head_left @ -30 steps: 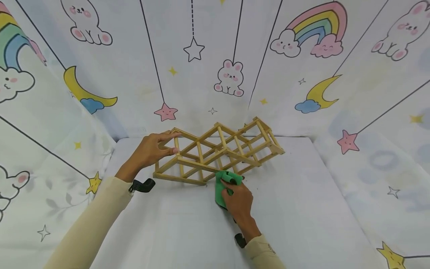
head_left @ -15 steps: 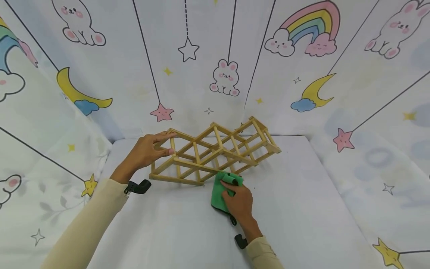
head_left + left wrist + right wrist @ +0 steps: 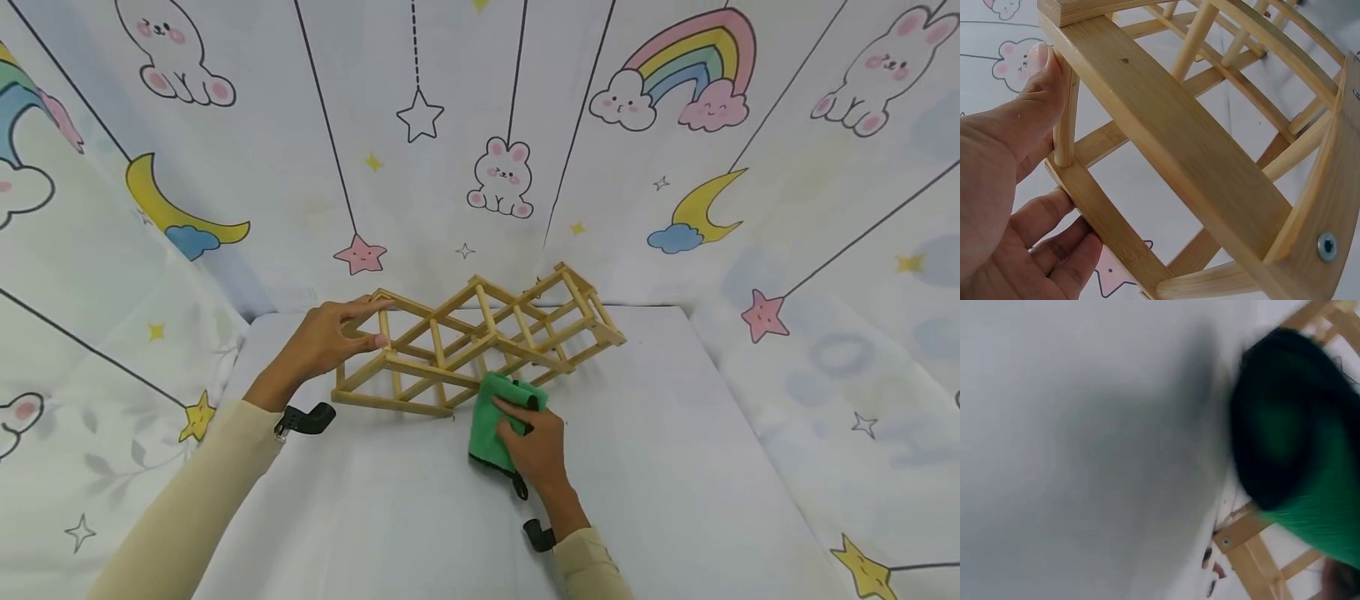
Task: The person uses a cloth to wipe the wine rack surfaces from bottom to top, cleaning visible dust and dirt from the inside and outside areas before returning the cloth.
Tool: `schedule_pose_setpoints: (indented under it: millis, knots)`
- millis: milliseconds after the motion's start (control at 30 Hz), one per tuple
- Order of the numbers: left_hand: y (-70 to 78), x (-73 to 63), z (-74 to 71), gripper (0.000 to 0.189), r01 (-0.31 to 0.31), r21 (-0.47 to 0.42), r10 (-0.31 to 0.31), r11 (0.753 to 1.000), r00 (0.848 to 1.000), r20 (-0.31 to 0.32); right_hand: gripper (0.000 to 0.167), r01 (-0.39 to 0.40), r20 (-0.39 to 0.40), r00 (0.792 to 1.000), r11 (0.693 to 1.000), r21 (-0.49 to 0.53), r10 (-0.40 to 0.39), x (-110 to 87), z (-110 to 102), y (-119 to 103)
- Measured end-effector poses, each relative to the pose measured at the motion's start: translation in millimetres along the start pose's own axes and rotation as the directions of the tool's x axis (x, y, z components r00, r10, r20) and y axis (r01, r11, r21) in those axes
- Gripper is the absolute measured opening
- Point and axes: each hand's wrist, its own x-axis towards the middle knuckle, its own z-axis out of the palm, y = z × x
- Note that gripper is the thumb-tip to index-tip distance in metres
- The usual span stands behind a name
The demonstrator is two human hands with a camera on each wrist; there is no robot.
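Observation:
A folding wooden rack of slats and round dowels (image 3: 393, 405) stands on the white table in the head view. My left hand (image 3: 322, 337) grips its left end, thumb and fingers on either side of the frame. Up close in the left wrist view, that hand (image 3: 991, 175) is around an end dowel beside a wide slat (image 3: 1166, 125). My right hand (image 3: 538, 446) holds a green cloth with dark edging (image 3: 489, 437) against the rack's lower front bar. The cloth (image 3: 1322, 506) is blurred in the right wrist view and hides part of the rack; most of the right hand is out of that view.
The white table (image 3: 675, 467) extends around the rack. Behind it rises a white cloth backdrop (image 3: 585, 92) printed with rabbits, stars, moons and rainbows, with similar sides left and right. Black camera mounts sit on the left wrist (image 3: 307, 418) and right wrist (image 3: 538, 536).
The right hand has shifted the green cloth slightly up along the rack, and more of the cloth shows spread out. The left hand keeps its hold; the head view has shifted a little.

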Motion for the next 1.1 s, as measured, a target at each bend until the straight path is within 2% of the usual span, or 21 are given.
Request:
schedule_pose_setpoints:
  millis: [67, 133, 267, 333, 367, 400, 467, 500, 533, 567, 600, 667, 733, 767, 833, 867, 933, 967, 1033, 1067, 1100]
  knots:
    - [-1.2, -0.8, 1.2, 0.065, 0.003, -0.001, -0.003, 1.000, 1.000, -0.003, 0.038, 0.082, -0.118, 0.990, 0.995, 0.054, -0.075, -0.9, 2.1, -1.3]
    - [-1.2, -0.9, 1.9, 0.064, 0.004, -0.006, -0.004, 1.000, 1.000, -0.005, 0.037, 0.099, -0.164, 0.982, 0.994, 0.039, -0.091, 1.1, 3.9, -1.0]
    - [-1.0, -0.9, 3.1, 0.064, 0.009, -0.008, -0.009, 1.000, 1.000, 0.003, 0.036, 0.035, -0.019, 0.999, 0.994, -0.106, -0.037, 1.0, 1.1, -1.4]
    - [-1.1, -1.0, 3.5, 0.065, 0.009, -0.015, -0.009, 1.000, 1.000, 0.011, 0.037, 0.138, -0.004, 0.990, 0.977, -0.161, -0.140, -0.6, -4.0, -4.6]
    - [-1.2, -0.7, 3.5, 0.064, 0.005, -0.018, -0.005, 1.000, 1.000, 0.010, 0.037, 0.221, -0.033, 0.973, 0.962, -0.160, -0.228, 0.0, -7.0, -8.3]
    - [-1.1, -0.3, 3.2, 0.064, 0.001, -0.021, -0.001, 1.000, 1.000, 0.008, 0.037, 0.316, -0.082, 0.940, 0.934, -0.165, -0.332, 2.1, -9.7, -12.6]
    - [-1.0, 0.3, 2.4, 0.063, -0.004, -0.023, 0.004, 1.000, 1.000, 0.000, 0.038, 0.475, -0.172, 0.841, 0.852, -0.220, -0.513, 8.2, -14.5, -20.8]
    - [-1.0, 0.4, 1.9, 0.063, -0.004, -0.024, 0.004, 1.000, 1.000, -0.004, 0.038, 0.520, -0.199, 0.797, 0.816, -0.254, -0.570, 12.4, -16.4, -23.4]
    - [-0.8, 0.6, 1.4, 0.063, -0.003, -0.024, 0.003, 1.000, 1.000, -0.007, 0.039, 0.533, -0.215, 0.773, 0.795, -0.290, -0.597, 16.9, -18.3, -24.7]
    - [-0.9, 0.7, 1.2, 0.063, -0.001, -0.024, 0.001, 1.000, 1.000, -0.008, 0.039, 0.524, -0.219, 0.769, 0.788, -0.322, -0.601, 21.1, -20.5, -24.0]
    - [-0.9, 0.9, 1.3, 0.063, 0.003, -0.023, -0.003, 1.000, 1.000, -0.003, 0.039, 0.494, -0.208, 0.787, 0.795, -0.353, -0.581, 24.2, -23.2, -20.5]
    - [-0.9, 1.0, 1.7, 0.063, 0.009, -0.021, -0.009, 1.000, 1.000, 0.006, 0.037, 0.377, -0.161, 0.867, 0.831, -0.409, -0.472, 26.9, -29.3, -6.7]
    - [-0.9, 1.9, 2.7, 0.063, 0.009, -0.021, -0.009, 1.000, 1.000, 0.012, 0.035, 0.228, -0.119, 0.943, 0.863, -0.451, -0.311, 25.2, -37.1, 11.2]
    - [-1.1, 2.3, 3.3, 0.063, 0.009, -0.021, -0.009, 1.000, 1.000, 0.013, 0.035, 0.153, -0.094, 0.971, 0.876, -0.457, -0.219, 22.6, -42.2, 20.6]
    - [-1.1, 4.1, 4.2, 0.064, 0.000, -0.015, 0.001, 1.000, 1.000, 0.017, 0.034, 0.054, -0.088, 0.990, 0.879, -0.473, -0.108, 16.5, -49.7, 35.3]
    - [-1.3, 4.9, 4.5, 0.064, -0.004, -0.013, 0.004, 1.000, 1.000, 0.019, 0.035, 0.049, -0.099, 0.989, 0.886, -0.461, -0.106, 13.8, -52.5, 39.4]
    - [-1.9, 6.1, 4.0, 0.064, -0.008, -0.009, 0.009, 1.000, 1.000, 0.016, 0.037, 0.124, -0.143, 0.970, 0.910, -0.395, -0.195, 10.7, -55.1, 41.4]
    - [-2.4, 6.3, 3.4, 0.064, -0.008, -0.008, 0.008, 1.000, 1.000, 0.015, 0.038, 0.204, -0.178, 0.943, 0.913, -0.352, -0.280, 11.4, -55.0, 40.1]
    - [-3.1, 6.4, 1.9, 0.065, -0.008, -0.005, 0.008, 1.000, 1.000, 0.013, 0.038, 0.360, -0.247, 0.864, 0.881, -0.308, -0.439, 16.2, -51.8, 32.8]
    - [-3.7, 5.9, 1.4, 0.065, -0.005, -0.007, 0.005, 1.000, 1.000, 0.009, 0.038, 0.406, -0.259, 0.837, 0.864, -0.299, -0.483, 19.9, -50.5, 30.0]
    - [-4.0, 5.2, 1.2, 0.066, -0.003, -0.008, 0.003, 1.000, 1.000, 0.004, 0.039, 0.414, -0.255, 0.833, 0.858, -0.304, -0.491, 23.4, -49.5, 28.7]
